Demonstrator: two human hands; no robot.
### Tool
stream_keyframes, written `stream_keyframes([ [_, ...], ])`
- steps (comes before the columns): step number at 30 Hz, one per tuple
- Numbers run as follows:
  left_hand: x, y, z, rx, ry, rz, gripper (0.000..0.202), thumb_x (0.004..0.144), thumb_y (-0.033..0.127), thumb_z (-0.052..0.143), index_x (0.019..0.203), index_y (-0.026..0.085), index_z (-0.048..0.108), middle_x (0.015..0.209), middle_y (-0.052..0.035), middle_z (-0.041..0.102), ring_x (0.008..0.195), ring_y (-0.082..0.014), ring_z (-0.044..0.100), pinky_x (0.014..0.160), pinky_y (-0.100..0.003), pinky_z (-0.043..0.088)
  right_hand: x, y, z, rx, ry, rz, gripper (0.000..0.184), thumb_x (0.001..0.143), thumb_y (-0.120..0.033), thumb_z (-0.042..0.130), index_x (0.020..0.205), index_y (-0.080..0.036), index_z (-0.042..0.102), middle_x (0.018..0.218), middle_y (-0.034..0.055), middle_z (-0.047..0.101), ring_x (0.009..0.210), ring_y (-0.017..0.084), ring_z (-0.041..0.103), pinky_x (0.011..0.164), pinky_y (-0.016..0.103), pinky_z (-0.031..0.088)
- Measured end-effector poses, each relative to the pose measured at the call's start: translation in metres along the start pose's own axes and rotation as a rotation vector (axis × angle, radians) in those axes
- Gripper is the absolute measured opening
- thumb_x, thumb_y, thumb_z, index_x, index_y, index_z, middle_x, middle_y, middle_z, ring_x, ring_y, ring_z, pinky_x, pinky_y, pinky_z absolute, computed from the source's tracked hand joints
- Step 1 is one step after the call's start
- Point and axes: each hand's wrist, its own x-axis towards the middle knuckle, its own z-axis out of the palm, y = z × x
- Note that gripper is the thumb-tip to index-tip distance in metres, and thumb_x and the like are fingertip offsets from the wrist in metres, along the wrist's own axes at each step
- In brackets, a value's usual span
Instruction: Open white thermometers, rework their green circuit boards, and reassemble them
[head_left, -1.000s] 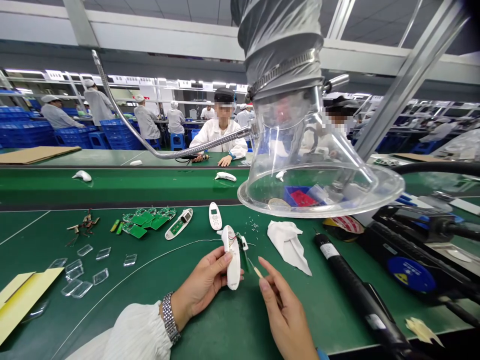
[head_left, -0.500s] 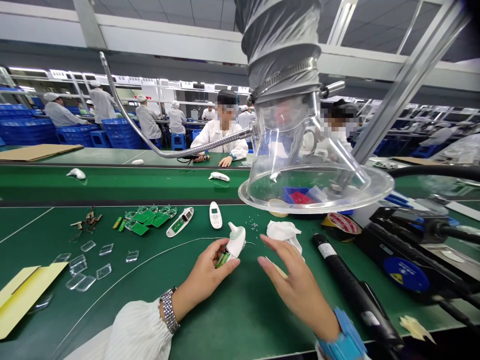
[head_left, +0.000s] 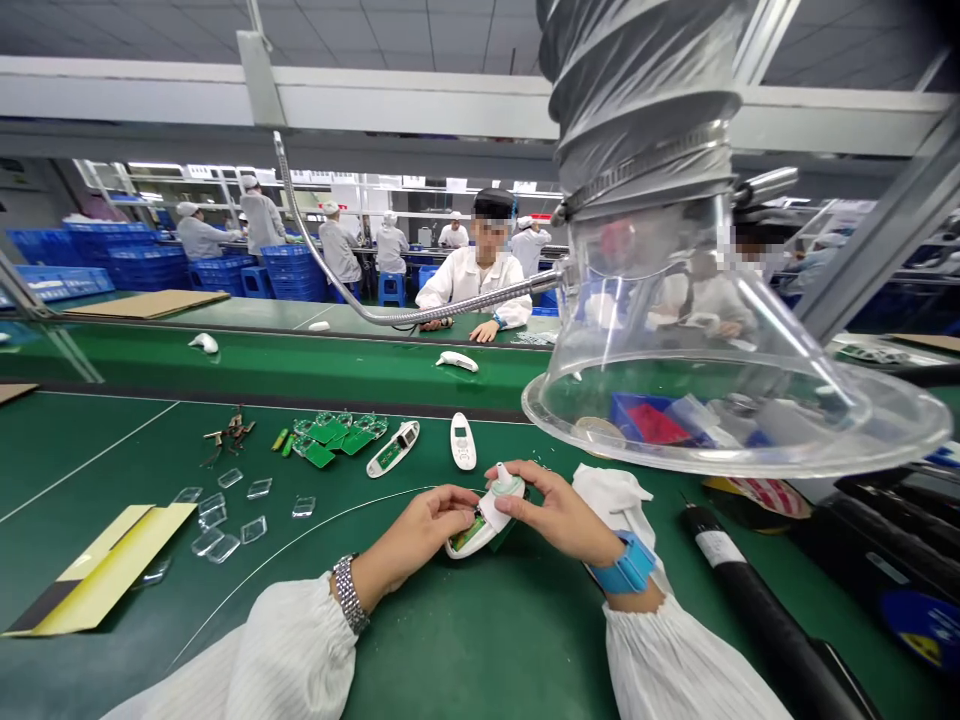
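Observation:
Both of my hands hold a white ear thermometer (head_left: pixel 493 516) with its handle open and a green circuit board showing inside. My left hand (head_left: pixel 412 530) has its thumb and fingers on the handle end. The fingers of my right hand (head_left: pixel 559 515) wrap the probe end, whose white tip points up. Just beyond lies a white housing shell (head_left: pixel 463 442) with a window cut-out. Left of that rests an open housing half (head_left: pixel 394 449) with a board in it. White cloth (head_left: pixel 611 495) lies beside my right wrist, partly covered by it.
Several circuit boards (head_left: pixel 337 437), clear plastic windows (head_left: pixel 255 528) and a yellow card (head_left: pixel 105 575) lie to the left. A clear extraction hood (head_left: pixel 720 400) hangs low at right, above a black electric screwdriver (head_left: pixel 757 590). Thermometers sit on the green conveyor (head_left: pixel 360 372); a co-worker sits beyond.
My right hand has moved left and closed on the thermometer's probe end. The thermometer now lies more level, its open side showing. My view has turned left.

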Motion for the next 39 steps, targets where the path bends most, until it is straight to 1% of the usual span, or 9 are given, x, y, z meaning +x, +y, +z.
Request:
stream_keyframes([
  [4, 0.002, 0.001, -0.001, -0.004, 0.027, -0.021, 0.019, 0.070, 0.027, 0.063, 0.084, 0.015, 0.059, 0.075, -0.0007, 0.057, 0.069, -0.0120, 0.049, 0.065, -0.024, 0.036, -0.003, 0.000, 0.002, -0.023, 0.011, -0.023, 0.024, 0.079, -0.032, 0.062, 0.101, -0.023, 0.063, 0.100, 0.0026, 0.064, 0.097, 0.019, 0.055, 0.088, 0.034, 0.043],
  [8, 0.004, 0.001, 0.002, -0.023, 0.053, -0.047, 0.011, 0.066, 0.022, 0.060, 0.074, 0.016, 0.055, 0.064, 0.0040, 0.049, 0.059, -0.0093, 0.041, 0.056, -0.023, 0.029, -0.003, 0.000, 0.006, -0.062, 0.016, -0.059, 0.024, 0.079, -0.032, 0.063, 0.102, -0.024, 0.063, 0.098, 0.0033, 0.062, 0.096, 0.019, 0.053, 0.087, 0.035, 0.042],
  [14, 0.012, -0.009, 0.007, -0.094, 0.133, -0.071, 0.008, 0.056, 0.016, 0.046, 0.063, 0.018, 0.043, 0.057, 0.0059, 0.040, 0.056, -0.0096, 0.034, 0.053, -0.023, 0.024, -0.001, -0.002, 0.013, -0.114, 0.024, -0.121, 0.023, 0.078, -0.033, 0.064, 0.100, -0.026, 0.064, 0.088, 0.0042, 0.059, 0.088, 0.021, 0.051, 0.079, 0.035, 0.044],
  [17, 0.013, -0.013, 0.007, -0.134, 0.162, -0.054, 0.010, 0.051, 0.015, 0.041, 0.061, 0.018, 0.042, 0.058, 0.0055, 0.038, 0.056, -0.0094, 0.032, 0.052, -0.024, 0.023, -0.001, -0.001, 0.014, -0.121, 0.041, -0.140, 0.023, 0.078, -0.031, 0.064, 0.100, -0.026, 0.064, 0.089, 0.0043, 0.059, 0.088, 0.021, 0.051, 0.079, 0.035, 0.044],
  [20, 0.011, -0.010, 0.007, -0.163, 0.141, -0.042, 0.010, 0.053, 0.017, 0.042, 0.062, 0.017, 0.045, 0.060, 0.0047, 0.040, 0.057, -0.0094, 0.034, 0.055, -0.023, 0.026, -0.001, 0.003, 0.013, -0.117, 0.070, -0.141, 0.026, 0.078, -0.034, 0.064, 0.102, -0.025, 0.064, 0.091, 0.0054, 0.057, 0.089, 0.021, 0.052, 0.080, 0.036, 0.045],
  [24, 0.008, -0.003, 0.005, -0.163, 0.089, -0.061, 0.011, 0.055, 0.018, 0.050, 0.066, 0.017, 0.048, 0.057, 0.0056, 0.043, 0.056, -0.0090, 0.035, 0.054, -0.023, 0.026, -0.002, 0.006, 0.012, -0.115, 0.086, -0.139, 0.027, 0.079, -0.037, 0.063, 0.103, -0.024, 0.063, 0.092, 0.0059, 0.057, 0.089, 0.021, 0.052, 0.080, 0.036, 0.045],
  [29, 0.009, -0.004, 0.005, -0.158, 0.080, -0.062, 0.013, 0.056, 0.018, 0.054, 0.067, 0.017, 0.048, 0.056, 0.0065, 0.044, 0.055, -0.0084, 0.036, 0.054, -0.023, 0.026, -0.002, 0.002, 0.012, -0.129, 0.070, -0.150, 0.026, 0.078, -0.033, 0.064, 0.102, -0.024, 0.064, 0.092, 0.0057, 0.058, 0.090, 0.021, 0.051, 0.080, 0.036, 0.044],
  [32, 0.012, -0.007, 0.007, -0.176, 0.090, -0.059, 0.013, 0.054, 0.018, 0.053, 0.065, 0.017, 0.046, 0.058, 0.0059, 0.045, 0.057, -0.0088, 0.038, 0.054, -0.023, 0.026, -0.001, -0.002, 0.013, -0.135, 0.049, -0.161, 0.024, 0.078, -0.029, 0.065, 0.101, -0.025, 0.064, 0.091, 0.0047, 0.060, 0.089, 0.021, 0.050, 0.080, 0.036, 0.043],
  [39, 0.013, -0.008, 0.008, -0.247, 0.103, -0.043, 0.010, 0.049, 0.015, 0.046, 0.058, 0.018, 0.042, 0.056, 0.0060, 0.039, 0.055, -0.0082, 0.034, 0.052, -0.022, 0.026, -0.001, -0.004, 0.015, -0.135, 0.039, -0.169, 0.023, 0.079, -0.028, 0.064, 0.101, -0.025, 0.063, 0.092, 0.0046, 0.061, 0.091, 0.021, 0.049, 0.081, 0.037, 0.042],
])
